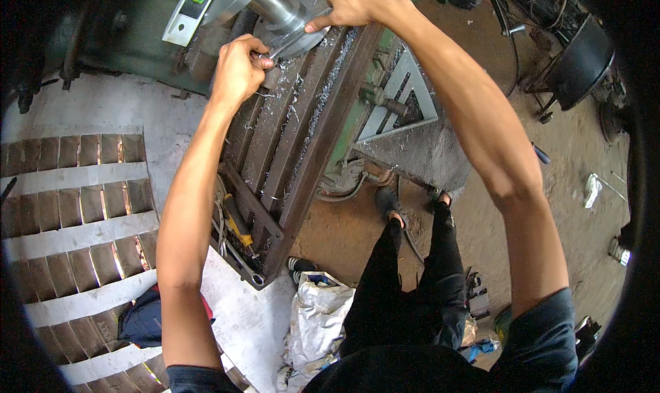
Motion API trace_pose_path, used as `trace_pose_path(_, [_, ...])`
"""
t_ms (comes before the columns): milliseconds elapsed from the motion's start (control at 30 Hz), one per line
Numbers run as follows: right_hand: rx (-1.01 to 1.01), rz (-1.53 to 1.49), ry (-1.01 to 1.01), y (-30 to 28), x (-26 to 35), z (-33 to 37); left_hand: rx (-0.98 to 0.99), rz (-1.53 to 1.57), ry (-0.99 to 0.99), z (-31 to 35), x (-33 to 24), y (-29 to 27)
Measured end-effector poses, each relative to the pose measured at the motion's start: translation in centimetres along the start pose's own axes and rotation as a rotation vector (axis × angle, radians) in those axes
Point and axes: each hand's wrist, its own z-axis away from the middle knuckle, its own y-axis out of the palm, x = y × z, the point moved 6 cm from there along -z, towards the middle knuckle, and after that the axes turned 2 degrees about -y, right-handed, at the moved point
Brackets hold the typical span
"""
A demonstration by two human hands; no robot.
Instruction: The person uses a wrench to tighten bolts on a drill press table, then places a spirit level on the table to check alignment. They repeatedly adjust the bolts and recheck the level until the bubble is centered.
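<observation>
We record two bare hands at one slotted metal counter [275,152]. Left hand [238,70]: thumb and fingertips pinching the near end of a thin metal bar [289,42]. Right hand [357,1]: thumb laid out toward the bar's far end, fingers bent; we cannot tell whether they close on anything. The bar slants between the hands, beside a bright steel cylinder [278,11] with a round flange; we judge the span between the hands gives steadiness and control of its angle. Beyond the left hand: one spirit level [192,8], tilted. Nearer us than both hands: metal shavings [330,77] along the slots; farther toward us, a yellow-handled tool [237,221] and a ring spanner [256,277], presumably stowed clear of the work. Right of the counter, below the right hand: one triangular metal frame [412,97].
</observation>
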Motion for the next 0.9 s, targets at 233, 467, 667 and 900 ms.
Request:
trace_pose_path(233, [-0.006, -0.041, 0.072, 0.8, -0.3, -0.1, 0.032, 0.055, 0.070, -0.4, 0.5, 0.2])
trace_pose_path(467, [-0.035, -0.057, 0.045, 0.4, -0.1, 0.0, 0.049, 0.000, 0.080, -0.1, 0.6, 0.2])
trace_pose_path(667, [-0.099, -0.029, 0.121, 0.5, 0.6, 1.6, 0.024, 0.014, 0.141, -0.1, 0.3, 0.0])
trace_pose_path(900, [-0.160, -0.049, 0.140, 0.0, 0.9, 2.0, 0.076, 0.103, 0.160, -0.4, 0.9, 0.2])
